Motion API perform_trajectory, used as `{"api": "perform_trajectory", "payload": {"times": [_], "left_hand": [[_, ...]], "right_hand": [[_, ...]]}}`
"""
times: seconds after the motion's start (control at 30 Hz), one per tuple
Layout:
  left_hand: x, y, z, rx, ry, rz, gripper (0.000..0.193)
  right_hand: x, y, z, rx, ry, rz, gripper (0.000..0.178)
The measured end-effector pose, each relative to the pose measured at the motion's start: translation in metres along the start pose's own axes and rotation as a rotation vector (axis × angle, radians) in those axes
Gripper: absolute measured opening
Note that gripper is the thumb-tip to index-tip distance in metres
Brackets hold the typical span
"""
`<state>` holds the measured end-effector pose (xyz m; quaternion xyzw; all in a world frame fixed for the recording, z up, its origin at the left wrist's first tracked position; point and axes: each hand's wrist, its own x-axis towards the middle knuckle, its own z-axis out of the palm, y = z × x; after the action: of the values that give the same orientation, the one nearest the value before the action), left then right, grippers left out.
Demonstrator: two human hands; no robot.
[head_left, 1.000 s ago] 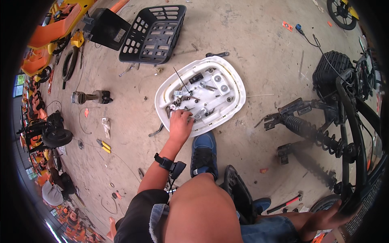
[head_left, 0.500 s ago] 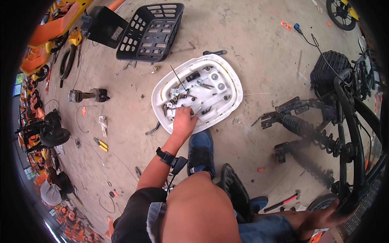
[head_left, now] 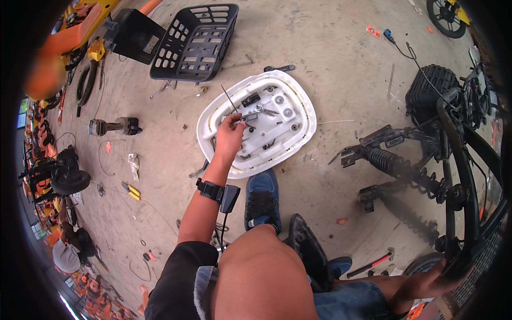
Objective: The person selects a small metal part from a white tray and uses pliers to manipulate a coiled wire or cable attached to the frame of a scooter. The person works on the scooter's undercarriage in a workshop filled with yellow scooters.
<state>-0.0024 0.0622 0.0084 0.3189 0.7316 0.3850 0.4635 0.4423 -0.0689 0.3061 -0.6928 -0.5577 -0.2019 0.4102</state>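
Leftward and away from me, my left grip (head_left: 229, 137) has shifted from the near side of the tray (head_left: 310, 112) to its left part. Closest to me, my right grip (head_left: 429, 281) is beside the black frame (head_left: 463, 162); shadow there keeps me from telling whether it is wrapped around anything. My shoe (head_left: 262, 200) stands just at the tray's near edge. Inside the tray, my left fingers are curled, and a grey piece (head_left: 249, 117) sits at their tips; I cannot tell whether they pinch it or only touch it.

It looks like metal: stiff, small enough to be light, hard to break, maybe slick if oil is on it. I judge the best hold is thumb and forefinger across its long sides, picked from above so the loose parts around it stay put. A little farther, the black cylinder (head_left: 250, 100) and a thin rod (head_left: 229, 97) lie close by. Beyond the tray, the black crate (head_left: 225, 49) rests on the floor.
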Motion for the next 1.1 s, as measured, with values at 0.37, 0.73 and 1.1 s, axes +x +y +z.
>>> {"api": "perform_trajectory", "payload": {"times": [0.37,0.73,1.1], "left_hand": [[-0.044,-0.047,-0.031,0.578,0.102,0.361,0.023],[-0.038,-0.016,-0.03,1.143,-0.459,0.821,0.02],[-0.054,-0.034,-0.015,1.192,-0.29,0.893,0.011]], "right_hand": [[0.001,0.002,0.002,-0.009,0.023,-0.039,0.058],[0.001,-0.003,0.001,-0.007,0.0,-0.045,0.059],[-0.001,-0.004,0.002,-0.019,0.022,-0.02,0.06]]}}
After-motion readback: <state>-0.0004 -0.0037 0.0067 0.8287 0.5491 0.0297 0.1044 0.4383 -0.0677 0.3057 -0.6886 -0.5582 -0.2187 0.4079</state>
